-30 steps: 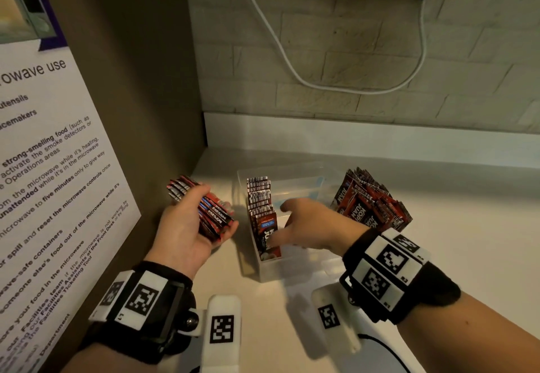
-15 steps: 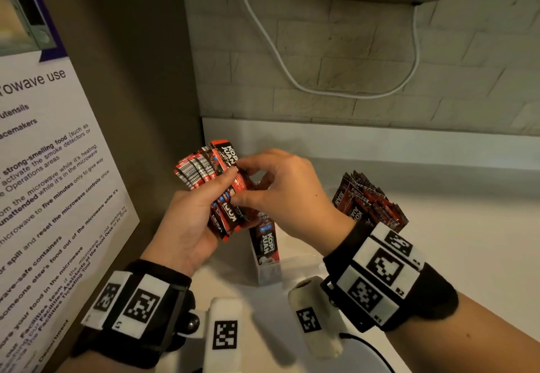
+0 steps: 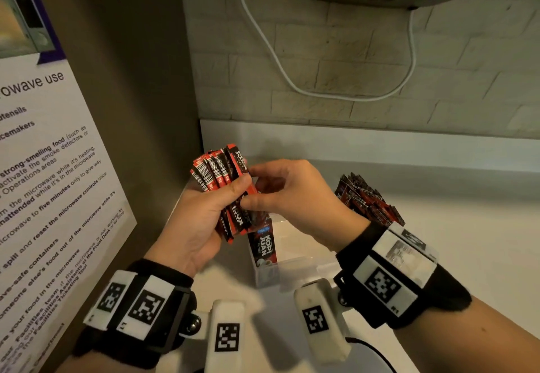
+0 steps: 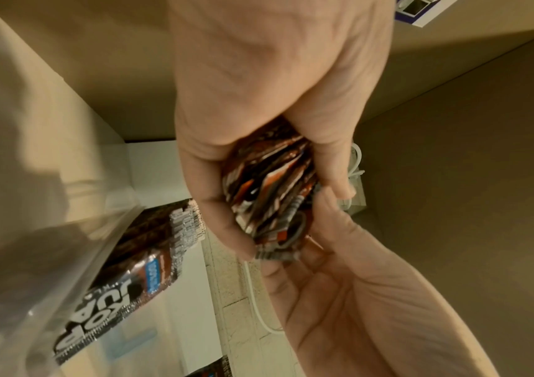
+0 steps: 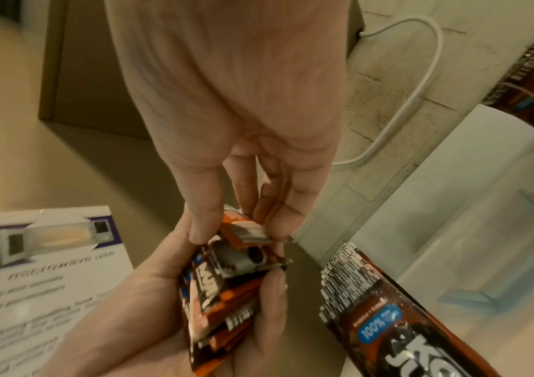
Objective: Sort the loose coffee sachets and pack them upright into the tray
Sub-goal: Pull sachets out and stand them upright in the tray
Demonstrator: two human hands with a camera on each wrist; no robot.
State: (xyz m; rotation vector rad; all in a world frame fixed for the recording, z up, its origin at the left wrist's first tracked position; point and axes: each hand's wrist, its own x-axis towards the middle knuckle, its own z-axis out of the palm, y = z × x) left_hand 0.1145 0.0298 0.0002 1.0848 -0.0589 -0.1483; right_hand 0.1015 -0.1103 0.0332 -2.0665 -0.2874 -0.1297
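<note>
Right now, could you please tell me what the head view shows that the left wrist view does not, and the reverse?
Only the head view shows the dark red pile of loose sachets on the white counter and both wrist bands.

Only the left wrist view shows the bundle's crimped lower ends.

Both show the left hand gripping the red-and-black sachet bundle, the right hand pinching it, and upright sachets in the clear plastic tray.
</note>
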